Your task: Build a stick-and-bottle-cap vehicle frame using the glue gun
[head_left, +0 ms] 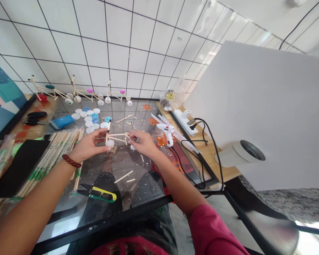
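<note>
My left hand (89, 146) and my right hand (143, 141) together hold a small frame of thin wooden sticks (117, 137) over the glass table (127, 166). The left fingers pinch the end that carries an upright stick and a white bottle cap (110, 143). The right fingertips pinch the other end of the frame. A red bead bracelet (71, 161) circles my left wrist. Loose stick offcuts (123, 176) lie on the glass just in front of my hands.
Three stick-and-cap bicycle models (82, 94) stand along the tiled wall, with white and blue bottle caps (89, 118) before them. A white glue gun (167, 131) with a black cable lies right of my hands, beside a power strip (186, 122). Bundled chopsticks (53, 152) lie left; a green-yellow cutter (102, 194) lies near.
</note>
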Available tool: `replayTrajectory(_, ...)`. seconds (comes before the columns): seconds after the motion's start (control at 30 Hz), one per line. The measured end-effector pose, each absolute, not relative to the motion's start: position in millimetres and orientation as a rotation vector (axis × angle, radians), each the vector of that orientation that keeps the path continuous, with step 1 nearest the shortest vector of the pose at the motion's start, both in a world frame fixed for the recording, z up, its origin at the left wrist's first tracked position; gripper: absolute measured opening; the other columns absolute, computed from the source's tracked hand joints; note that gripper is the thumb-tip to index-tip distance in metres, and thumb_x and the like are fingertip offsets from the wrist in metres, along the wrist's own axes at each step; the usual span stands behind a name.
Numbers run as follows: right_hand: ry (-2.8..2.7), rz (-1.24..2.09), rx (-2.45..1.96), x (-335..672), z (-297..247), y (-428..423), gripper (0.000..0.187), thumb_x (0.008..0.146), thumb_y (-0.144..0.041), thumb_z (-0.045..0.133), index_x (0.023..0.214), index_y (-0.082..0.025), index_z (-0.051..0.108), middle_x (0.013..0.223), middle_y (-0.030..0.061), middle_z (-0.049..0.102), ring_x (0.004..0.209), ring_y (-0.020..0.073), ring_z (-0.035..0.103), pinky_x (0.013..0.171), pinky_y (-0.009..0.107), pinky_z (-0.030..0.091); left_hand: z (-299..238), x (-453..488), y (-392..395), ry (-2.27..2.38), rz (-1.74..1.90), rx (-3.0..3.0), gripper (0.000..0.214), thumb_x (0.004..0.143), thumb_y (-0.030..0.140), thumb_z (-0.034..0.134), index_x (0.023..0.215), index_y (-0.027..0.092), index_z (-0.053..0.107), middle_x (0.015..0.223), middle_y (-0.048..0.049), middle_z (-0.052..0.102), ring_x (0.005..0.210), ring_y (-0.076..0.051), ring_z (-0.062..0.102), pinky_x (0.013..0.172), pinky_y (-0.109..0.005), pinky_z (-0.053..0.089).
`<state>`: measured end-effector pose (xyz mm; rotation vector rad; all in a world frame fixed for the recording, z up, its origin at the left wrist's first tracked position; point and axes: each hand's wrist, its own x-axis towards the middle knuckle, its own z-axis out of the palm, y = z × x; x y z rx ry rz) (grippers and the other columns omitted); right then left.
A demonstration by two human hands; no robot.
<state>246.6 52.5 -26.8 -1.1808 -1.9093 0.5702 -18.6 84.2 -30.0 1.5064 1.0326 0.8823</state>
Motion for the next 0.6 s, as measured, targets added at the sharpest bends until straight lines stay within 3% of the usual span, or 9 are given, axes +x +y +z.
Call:
replayTrajectory(0.1, -1.907, 0.572, -1.188, 246.0, -28.7, 53.7, 0.008, 0.081, -0.014, 0.071, 0.079, -0.021, 0.068, 0.09, 0.0007, 0.073, 0.081, 0.0148, 0.065, 0.079, 0.026, 0.048, -17.3, -20.2, 77.8, 1.066, 0.962, 1.635, 0.105, 0.052, 0.042, 0.094, 0.145, 0.024, 0.048, 0.144, -0.0135, 0.059, 0.135, -0.034, 0.055, 0.114, -0.052, 0.045)
replayTrajectory(0.2, -1.902, 0.582, -1.192, 245.7, -30.3, 54.9, 0.008, 0.081, -0.014, 0.072, 0.079, -0.021, 0.068, 0.09, 0.0001, 0.073, 0.075, 0.0132, 0.062, 0.076, 0.025, 0.047, 6.5, -19.5, 49.5, 1.247, 1.158, 1.805, 0.093, 0.062, 0.043, 0.088, 0.144, 0.025, 0.049, 0.14, -0.011, 0.061, 0.133, -0.033, 0.056, 0.114, -0.049, 0.045)
replayTrajectory(0.37, -1.915, 0.582, -1.192, 246.2, -31.2, 55.4, 0.007, 0.081, -0.015, 0.072, 0.079, -0.021, 0.069, 0.087, -0.001, 0.072, 0.073, 0.0125, 0.06, 0.075, 0.025, 0.046, 31.7, 1.0, -9.9, 1.599, 1.357, 2.206, 0.022, 0.09, 0.035, 0.064, 0.109, 0.024, 0.068, 0.106, -0.0054, 0.071, 0.089, -0.022, 0.069, 0.089, -0.039, 0.057)
replayTrajectory(0.47, -1.918, 0.567, -1.199, 245.9, -31.8, 55.3, 0.009, 0.08, -0.013, 0.072, 0.08, -0.022, 0.069, 0.082, -0.0017, 0.07, 0.071, 0.0125, 0.06, 0.074, 0.025, 0.045, 26.9, 25.1, -15.0, 1.615, 1.055, 2.477, 0.028, 0.096, 0.027, 0.051, 0.116, 0.023, 0.069, 0.12, -0.0078, 0.073, 0.102, -0.025, 0.072, 0.09, -0.037, 0.056)
replayTrajectory(0.53, -1.916, 0.565, -1.196, 245.4, -32.3, 55.4, 0.009, 0.08, -0.013, 0.071, 0.08, -0.021, 0.07, 0.082, -0.0013, 0.07, 0.072, 0.0128, 0.06, 0.074, 0.025, 0.046, 21.5, 41.4, -6.8, 1.686, 0.875, 2.567, 0.04, 0.094, 0.019, 0.047, 0.129, 0.018, 0.065, 0.137, -0.0131, 0.066, 0.111, -0.029, 0.07, 0.085, -0.039, 0.057)
replayTrajectory(0.6, -1.914, 0.565, -1.189, 244.7, -32.9, 55.7, 0.007, 0.08, -0.013, 0.071, 0.081, -0.02, 0.07, 0.083, -0.0002, 0.07, 0.072, 0.0129, 0.06, 0.075, 0.025, 0.046, 18.3, 54.8, 3.4, 1.765, 0.713, 2.605, 0.048, 0.09, 0.013, 0.047, 0.136, 0.013, 0.06, 0.146, -0.0179, 0.059, 0.108, -0.032, 0.072, 0.077, -0.039, 0.057)
